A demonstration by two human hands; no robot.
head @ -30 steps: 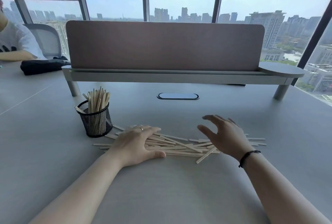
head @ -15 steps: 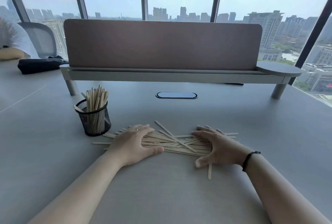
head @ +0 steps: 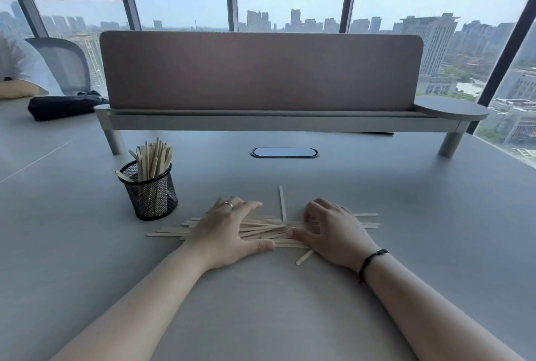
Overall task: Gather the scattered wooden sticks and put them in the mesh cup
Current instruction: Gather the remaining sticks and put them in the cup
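Now we have both hands on the pile of wooden sticks (head: 262, 228), which lies flat on the table (head: 435, 215) a little toward the near edge, left of its middle. Our left hand (head: 229, 231) is spread open, palm down, pinning the left part of the pile; our right hand (head: 333, 230) is curled, fingertips raking the sticks inward, not yet closed around a bundle. The mesh cup (head: 150, 192) stands just beyond the pile's left end, already partly filled with upright sticks. To do this well, we should square the sticks parallel, sweep in the two strays (one pointing toward the far edge, one angled toward the near edge), then pinch a tight bundle.
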